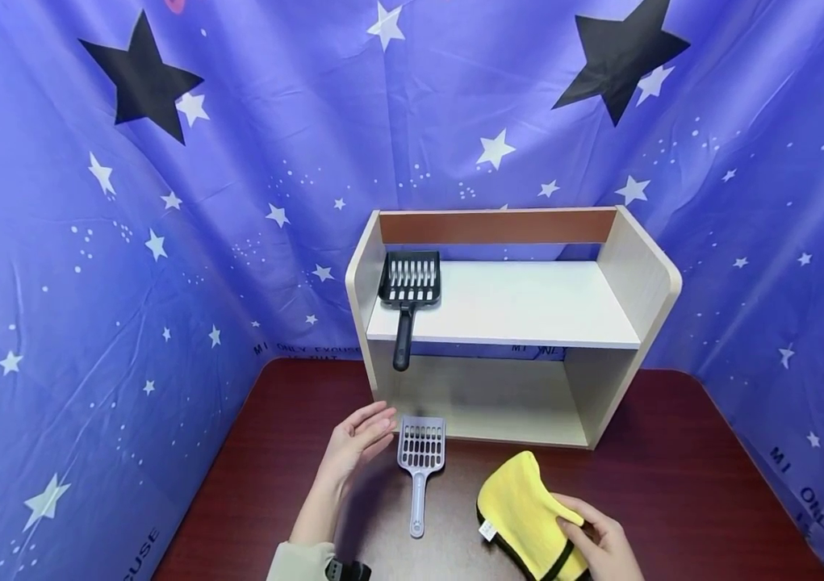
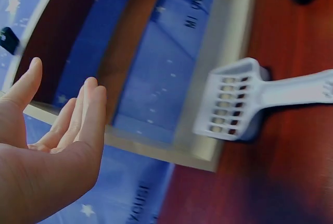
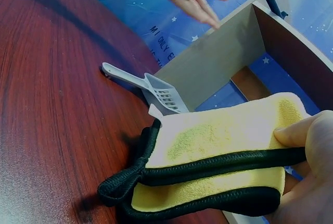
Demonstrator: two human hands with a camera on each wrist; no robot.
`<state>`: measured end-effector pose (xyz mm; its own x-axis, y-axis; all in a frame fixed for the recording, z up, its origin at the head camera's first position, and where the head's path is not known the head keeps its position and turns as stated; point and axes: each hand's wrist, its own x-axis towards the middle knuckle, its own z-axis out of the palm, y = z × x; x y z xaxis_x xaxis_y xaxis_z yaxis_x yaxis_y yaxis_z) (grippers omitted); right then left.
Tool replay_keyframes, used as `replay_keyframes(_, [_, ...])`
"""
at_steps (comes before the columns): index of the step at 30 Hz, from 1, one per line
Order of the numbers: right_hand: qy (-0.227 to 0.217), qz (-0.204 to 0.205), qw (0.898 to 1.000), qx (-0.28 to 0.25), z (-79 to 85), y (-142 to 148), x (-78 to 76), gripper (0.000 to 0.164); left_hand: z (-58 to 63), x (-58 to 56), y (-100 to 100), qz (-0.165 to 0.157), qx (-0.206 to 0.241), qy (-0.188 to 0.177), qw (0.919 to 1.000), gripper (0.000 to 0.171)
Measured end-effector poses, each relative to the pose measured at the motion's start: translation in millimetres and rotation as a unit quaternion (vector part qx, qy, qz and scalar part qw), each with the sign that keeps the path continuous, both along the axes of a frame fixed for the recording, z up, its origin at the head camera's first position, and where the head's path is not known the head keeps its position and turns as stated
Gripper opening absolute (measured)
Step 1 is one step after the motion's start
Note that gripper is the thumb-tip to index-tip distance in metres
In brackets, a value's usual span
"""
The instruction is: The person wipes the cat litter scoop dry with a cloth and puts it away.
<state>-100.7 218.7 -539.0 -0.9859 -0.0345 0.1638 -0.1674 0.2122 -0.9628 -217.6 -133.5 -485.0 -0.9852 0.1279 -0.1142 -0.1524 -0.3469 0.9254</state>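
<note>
A folded yellow cloth (image 1: pixel 528 508) with black edging and a white tag is pinched by my right hand (image 1: pixel 596 537), thumb on top, above the front right of the table. My left hand (image 1: pixel 358 442) holds nothing; its fingers are extended beside the shelf's lower left corner. Just right of it, a grey slotted litter scoop (image 1: pixel 417 496) lies on the table, its head by the shelf's front edge and its handle toward me. A black litter scoop (image 1: pixel 404 319) lies on the upper shelf at the left, handle jutting past the front edge. In the right wrist view the cloth (image 3: pixel 223 135) hides part of the shelf.
A two-level wooden shelf unit (image 1: pixel 513 303) with a white upper board stands at the back of the dark red table (image 1: pixel 702 484). Blue curtains (image 1: pixel 295 145) with stars hang behind and along both sides. A dark band (image 1: pixel 348 570) circles my left wrist.
</note>
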Motion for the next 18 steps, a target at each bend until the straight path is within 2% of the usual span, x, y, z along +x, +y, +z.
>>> replay_keyframes(7, [0.034,0.002,0.999,0.015,-1.1,0,-0.5,0.025,-34.2,12.9,-3,-0.01,-0.03,-0.024,0.9992,0.056])
replay_keyframes(14, [-0.018,-0.003,1.0,0.0,0.5,0,0.0,0.026,-66.1,23.3,-1,-0.026,-0.05,-0.043,0.9975,0.06])
replay_keyframes(18, [-0.002,0.006,1.0,0.004,-0.5,1,-0.2,0.026,-80.6,28.8,2,-0.028,-0.056,-0.051,0.9967,0.059])
